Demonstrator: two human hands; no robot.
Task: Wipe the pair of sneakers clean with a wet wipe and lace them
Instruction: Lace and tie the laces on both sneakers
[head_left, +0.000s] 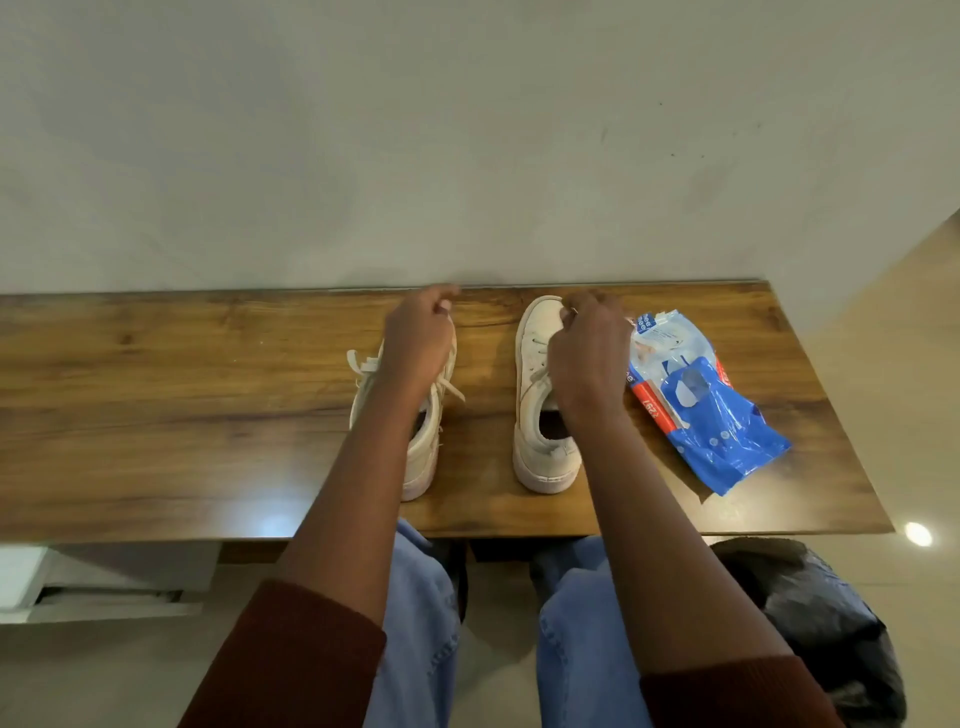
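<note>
Wipes pack (701, 395) beside sneakers (540, 457) on a wooden bench (156, 405) by a grey wall (467, 130); left hand (421, 338) and right hand (587, 358) overlie them, fingers (441, 302) curled, grasp unclear.

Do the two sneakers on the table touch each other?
Apart. The head view shows a strip of bare table between the left sneaker and the right sneaker along their whole length.

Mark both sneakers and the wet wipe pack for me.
Left sneaker (423, 460): head view, on the heel side.
Right sneaker (545, 462): head view, on the heel.
Wet wipe pack (727, 436): head view, on the blue part.
</note>
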